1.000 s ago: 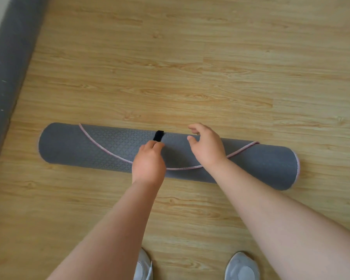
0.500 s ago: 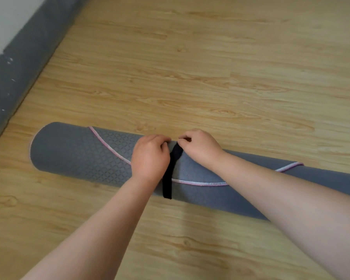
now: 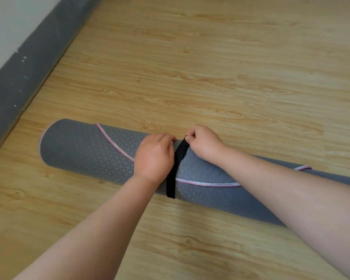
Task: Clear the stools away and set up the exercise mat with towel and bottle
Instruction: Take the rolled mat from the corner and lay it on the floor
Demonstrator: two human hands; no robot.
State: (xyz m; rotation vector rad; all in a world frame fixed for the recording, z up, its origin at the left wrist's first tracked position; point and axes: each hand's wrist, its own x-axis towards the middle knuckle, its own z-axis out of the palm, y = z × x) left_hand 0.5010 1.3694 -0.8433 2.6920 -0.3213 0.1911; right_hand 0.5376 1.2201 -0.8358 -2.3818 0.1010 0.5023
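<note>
A rolled grey exercise mat (image 3: 85, 152) with a pink stitched edge lies across the wooden floor, its right end out of frame. A black strap (image 3: 173, 172) runs over the roll near its middle, its lower end hanging loose down the front. My right hand (image 3: 205, 143) pinches the strap's top end on the far side of the roll. My left hand (image 3: 155, 155) rests palm-down on the mat just left of the strap, fingers curled over the top. No towel, bottle or stool is in view.
A grey skirting board (image 3: 28, 63) runs along the wall at the left, close to the mat's left end. Wooden floor (image 3: 210, 67) stretches beyond the mat and in front of it.
The strap has come loose from around the roll and its end now hangs down the front. My right hand has taken the strap's top end. The view has moved closer and shifted right.
</note>
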